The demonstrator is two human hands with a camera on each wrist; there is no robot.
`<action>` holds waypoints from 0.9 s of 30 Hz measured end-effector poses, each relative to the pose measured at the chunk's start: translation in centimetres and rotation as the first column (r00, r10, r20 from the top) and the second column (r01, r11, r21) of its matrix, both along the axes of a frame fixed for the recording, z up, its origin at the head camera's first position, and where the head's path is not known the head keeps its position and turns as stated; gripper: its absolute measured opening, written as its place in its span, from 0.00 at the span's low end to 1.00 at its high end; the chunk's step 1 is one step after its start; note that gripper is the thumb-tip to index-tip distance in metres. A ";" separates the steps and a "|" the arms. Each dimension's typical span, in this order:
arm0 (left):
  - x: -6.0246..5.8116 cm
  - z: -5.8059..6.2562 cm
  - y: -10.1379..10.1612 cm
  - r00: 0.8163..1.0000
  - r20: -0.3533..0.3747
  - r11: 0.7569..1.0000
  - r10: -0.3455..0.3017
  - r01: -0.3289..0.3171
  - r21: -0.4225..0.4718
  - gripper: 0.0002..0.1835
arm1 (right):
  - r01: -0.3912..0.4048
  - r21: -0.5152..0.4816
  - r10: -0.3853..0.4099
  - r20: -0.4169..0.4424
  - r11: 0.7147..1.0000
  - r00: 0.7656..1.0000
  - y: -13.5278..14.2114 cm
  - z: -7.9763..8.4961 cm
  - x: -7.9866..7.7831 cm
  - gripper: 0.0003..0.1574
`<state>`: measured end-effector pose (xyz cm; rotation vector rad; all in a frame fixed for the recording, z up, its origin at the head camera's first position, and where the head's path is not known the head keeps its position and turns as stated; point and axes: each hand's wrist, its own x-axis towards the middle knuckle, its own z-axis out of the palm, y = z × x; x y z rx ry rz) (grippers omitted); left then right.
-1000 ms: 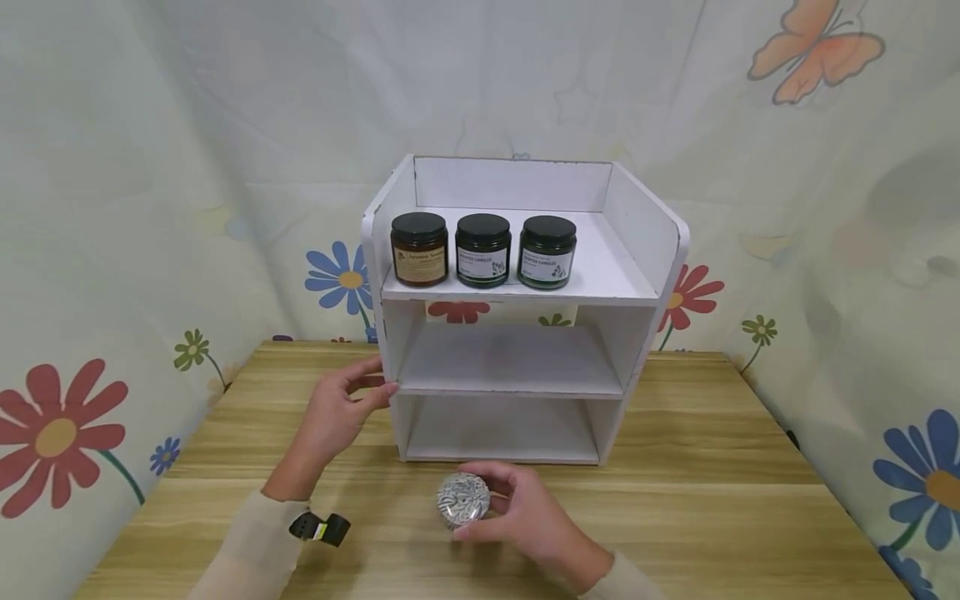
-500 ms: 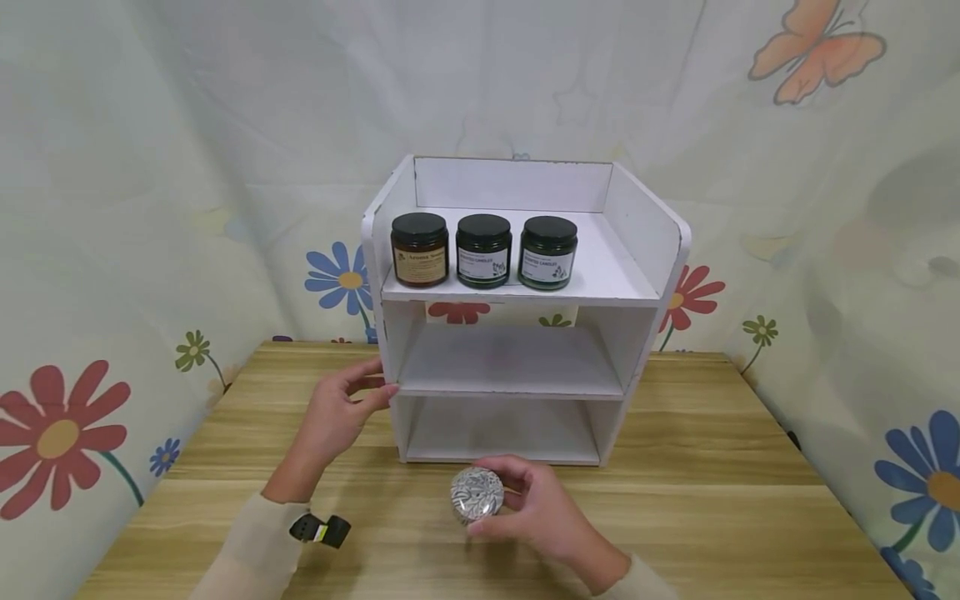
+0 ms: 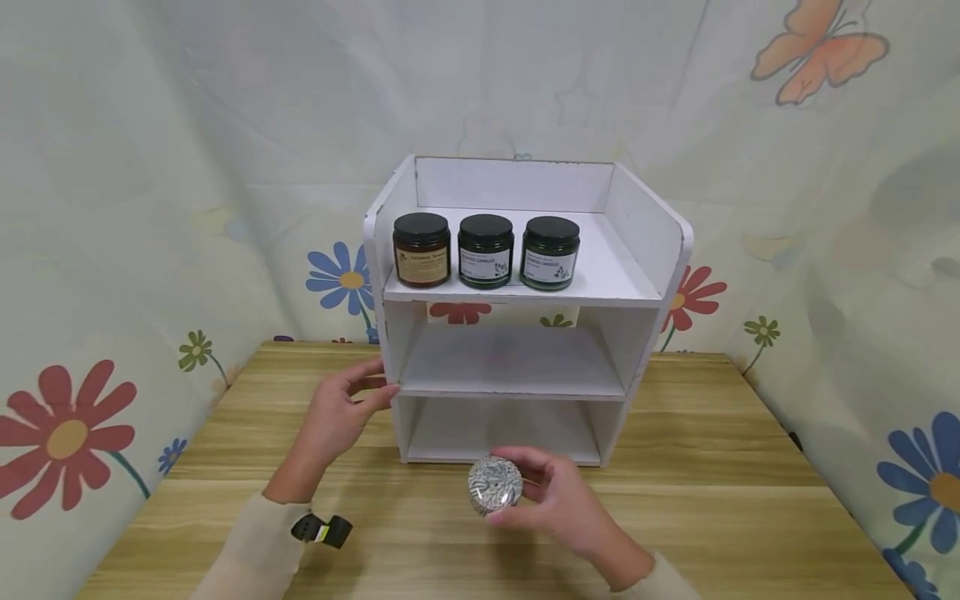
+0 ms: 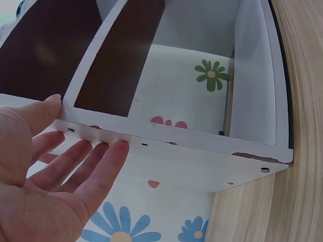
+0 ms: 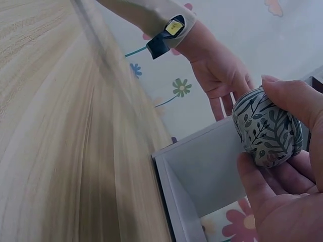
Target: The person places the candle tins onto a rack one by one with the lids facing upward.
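Note:
A small round tin [image 3: 495, 485] with a black-and-white leaf pattern is pinched between the thumb and fingers of my right hand [image 3: 557, 504]. It is close above the table, before the bottom of a white three-tier shelf unit [image 3: 513, 392]. In the right wrist view, the tin [image 5: 267, 128] lies tilted, fingers beneath and thumb on top. My left hand [image 3: 339, 417] holds the unit's left side panel. The left wrist view has this hand's thumb [image 4: 44, 113] on the front edge and its fingertips against the panel's outer face.
Along the top shelf's front stand an amber jar [image 3: 422, 265] with a tan label and two green jars [image 3: 486, 265] labelled scented candles, all black-lidded. A wooden table [image 3: 720, 483] carries the unit. Behind and beside it hangs a flower-print curtain [image 3: 247, 167].
My right hand has carried the tin to the right and slightly toward the shelf unit. My left hand has stayed at the side panel.

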<state>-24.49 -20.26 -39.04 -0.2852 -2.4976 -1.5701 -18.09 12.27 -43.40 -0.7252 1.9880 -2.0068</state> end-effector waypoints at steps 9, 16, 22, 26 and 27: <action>-0.1 -0.1 0.1 1.000 -0.006 1.000 -0.002 0.002 0.010 0.28 | -0.016 -0.015 0.016 0.007 1.000 1.000 0.8 0.6 0.3 0.47; -0.2 -0.2 0.0 1.000 -0.012 1.000 0.005 -0.005 -0.011 0.29 | -0.016 -0.019 0.016 -0.007 1.000 1.000 1.1 1.3 0.7 0.47; 0.0 -0.1 0.0 1.000 -0.008 1.000 0.004 -0.004 -0.009 0.29 | -0.013 -0.027 0.012 -0.056 1.000 0.998 1.7 1.9 0.7 0.45; 0.0 0.0 -0.1 1.000 -0.003 1.000 0.007 -0.007 -0.013 0.29 | -0.005 -0.032 0.002 -0.080 0.999 0.997 2.3 2.3 0.5 0.44; -0.1 -0.1 -0.1 1.000 -0.003 1.000 0.008 -0.008 -0.014 0.29 | -0.002 -0.032 -0.001 -0.084 0.999 0.996 2.5 2.4 0.4 0.43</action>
